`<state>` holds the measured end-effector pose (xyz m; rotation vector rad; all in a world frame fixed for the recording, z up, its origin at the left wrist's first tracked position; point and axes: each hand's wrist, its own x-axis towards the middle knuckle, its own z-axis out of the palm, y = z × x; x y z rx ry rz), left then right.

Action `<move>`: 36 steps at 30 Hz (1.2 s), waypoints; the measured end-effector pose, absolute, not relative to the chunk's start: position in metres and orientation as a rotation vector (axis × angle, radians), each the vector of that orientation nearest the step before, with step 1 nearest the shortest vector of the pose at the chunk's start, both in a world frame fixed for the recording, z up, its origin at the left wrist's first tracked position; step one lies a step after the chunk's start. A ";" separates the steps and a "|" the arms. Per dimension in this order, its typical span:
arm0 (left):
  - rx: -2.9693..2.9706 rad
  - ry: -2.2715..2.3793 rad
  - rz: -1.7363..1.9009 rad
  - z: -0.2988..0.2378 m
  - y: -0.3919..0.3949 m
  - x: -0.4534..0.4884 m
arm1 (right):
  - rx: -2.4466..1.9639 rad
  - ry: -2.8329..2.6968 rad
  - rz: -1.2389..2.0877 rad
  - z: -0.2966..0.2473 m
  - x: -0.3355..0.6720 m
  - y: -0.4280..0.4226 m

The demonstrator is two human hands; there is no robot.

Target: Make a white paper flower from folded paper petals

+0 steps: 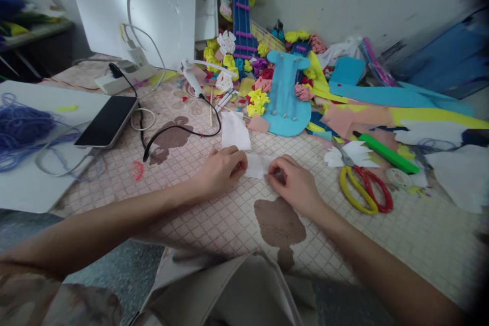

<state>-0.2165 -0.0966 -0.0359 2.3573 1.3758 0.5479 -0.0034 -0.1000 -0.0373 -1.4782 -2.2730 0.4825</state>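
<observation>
A small strip of white crepe paper (257, 166) stretches between my two hands, just above or on the patterned tablecloth. My left hand (223, 169) pinches its left end, thumb and fingers pressed together. At the right end, my right hand (292, 181) grips the strip the same way, fingers curled. Another white paper piece (235, 130) lies flat just beyond my left hand. Past my right hand is a light-blue guitar-shaped cutout (287, 97) with paper flowers beside it.
Scissors (364, 188) with yellow and red handles and a green cutter (387, 154) lie at right. A glue gun (192, 80) with a black cord stands at the back. A phone (107, 121) and purple yarn (25, 125) are at left. Coloured paper scraps (355, 119) cover the back right.
</observation>
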 end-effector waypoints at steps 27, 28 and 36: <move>2.222 1.443 0.999 -0.039 -0.087 -0.235 | -1.328 -1.816 0.721 -0.042 0.036 -0.080; 2.211 1.471 0.982 -0.038 -0.083 -0.239 | -1.354 -1.824 0.699 -0.043 0.038 -0.077; 2.252 1.583 0.695 -0.033 -0.072 -0.248 | -1.435 -2.095 0.520 -0.041 0.027 -0.074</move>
